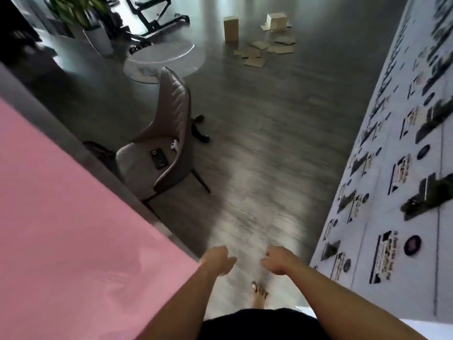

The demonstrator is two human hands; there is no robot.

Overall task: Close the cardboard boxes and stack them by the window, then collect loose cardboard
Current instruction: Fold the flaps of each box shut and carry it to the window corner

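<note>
The tall brown cardboard box (231,28) stands upright far across the grey wood floor (257,133) beside flat loose cardboard sheets (259,51), while my left hand (217,260) and right hand (277,261) hang loosely curled, holding nothing.

Both hands, left hand (217,260) and right hand (278,261), hold nothing; cardboard boxes (231,28) and loose cardboard (259,51) lie far ahead on the floor (269,123).

the grey wood floor (257,143) carries two upright cardboard boxes (231,28) with loose cardboard pieces (259,52) scattered just beside them.
</note>
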